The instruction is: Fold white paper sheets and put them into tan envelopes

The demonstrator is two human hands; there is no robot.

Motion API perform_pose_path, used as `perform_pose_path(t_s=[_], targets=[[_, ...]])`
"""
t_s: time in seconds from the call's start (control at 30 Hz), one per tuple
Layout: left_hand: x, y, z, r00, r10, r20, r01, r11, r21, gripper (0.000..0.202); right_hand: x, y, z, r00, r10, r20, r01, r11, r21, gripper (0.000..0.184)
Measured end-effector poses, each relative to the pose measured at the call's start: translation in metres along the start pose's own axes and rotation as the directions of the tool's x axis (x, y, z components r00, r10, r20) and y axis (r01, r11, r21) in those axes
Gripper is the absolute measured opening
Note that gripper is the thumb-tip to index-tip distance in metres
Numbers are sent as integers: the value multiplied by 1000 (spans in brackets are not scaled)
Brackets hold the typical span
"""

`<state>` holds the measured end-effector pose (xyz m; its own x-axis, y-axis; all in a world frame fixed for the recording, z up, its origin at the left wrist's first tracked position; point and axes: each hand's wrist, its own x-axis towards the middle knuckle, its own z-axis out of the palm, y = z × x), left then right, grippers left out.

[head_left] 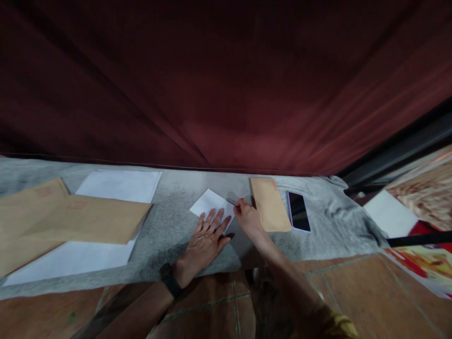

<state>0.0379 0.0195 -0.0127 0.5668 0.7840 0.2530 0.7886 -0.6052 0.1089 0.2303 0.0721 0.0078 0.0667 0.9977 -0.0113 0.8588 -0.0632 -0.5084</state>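
Item: small white paper (208, 198), one piece. Location: middle of the cloth-covered worktop (176, 221), lying flat, set cornerwise, one corner toward the dark red curtain (226, 103). Visibly smaller than the white sheets at left; whether folded or cut to that size, cannot be told.

Left hand (204, 245): palm down, fingers spread flat over the near part of the paper; nothing gripped. Dark watch (171, 280) at the wrist.

Right hand (248, 219): fingers curled in at the paper's right corner; whether they pinch it or only press there, cannot be told.

Left of the hands: brown envelopes (102, 219), overlapping, lying across white sheets (122, 182); neither hand touches these.

Right of the hands: one brown envelope (271, 207), flat, just beside the right hand; beyond it, a phone (298, 212), screen dark.

Progress, as judged: the small paper is laid out and being worked on, apparently unfinished, both hands being at it. The sheets and envelopes lie aside, apart from the work in hand. Number of finished pieces, if any: cannot be told. Envelope contents: hidden.
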Motion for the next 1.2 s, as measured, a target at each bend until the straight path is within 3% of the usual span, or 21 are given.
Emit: perform_pose_path(t_s=[0.07, 0.13, 0.23, 0.3, 0.5, 0.63, 0.73, 0.87, 1.0, 1.2], targets=[[0, 0, -2, 1000, 14, 16, -13, 1000, -15, 56, -4, -5, 2, 992, -100, -76, 97, 994, -49, 23], [0, 1, -4, 999, 27, 36, -26, 999, -37, 52, -6, -10, 7, 967, -242, -81, 242, 970, -6, 28], [-4, 4, -4, 997, 37, 67, -32, 997, -75, 48, -8, -13, 18, 906, -423, 0, 423, 904, 58, 35], [-7, 6, -3, 997, 40, 71, -34, 995, -91, 51, -10, -13, 25, 875, -479, 67, 480, 877, 8, 40], [-20, 12, 3, 998, 63, 4, -63, 995, -81, 66, -18, -8, 31, 875, -459, 156, 482, 858, -177, 51], [-23, 13, -4, 998, 59, -34, -63, 992, -106, 56, -21, -8, 32, 882, -452, 136, 472, 852, -226, 53], [-18, 4, -17, 999, -19, -45, 12, 988, -152, 38, -22, -9, 35, 877, -467, 113, 481, 844, -239, 52], [-6, -17, -27, 983, -153, -103, 140, 983, -117, 42, -24, -10, 37, 876, -475, 81, 481, 848, -224, 55], [-1, -32, -14, 979, -186, -87, 183, 982, -40, 55, -25, -12, 36, 880, -471, 66, 474, 859, -194, 57], [-1, -38, 7, 967, -247, -66, 249, 969, 9, 61, -28, -7, 33, 882, -464, 77, 469, 859, -203, 63]])
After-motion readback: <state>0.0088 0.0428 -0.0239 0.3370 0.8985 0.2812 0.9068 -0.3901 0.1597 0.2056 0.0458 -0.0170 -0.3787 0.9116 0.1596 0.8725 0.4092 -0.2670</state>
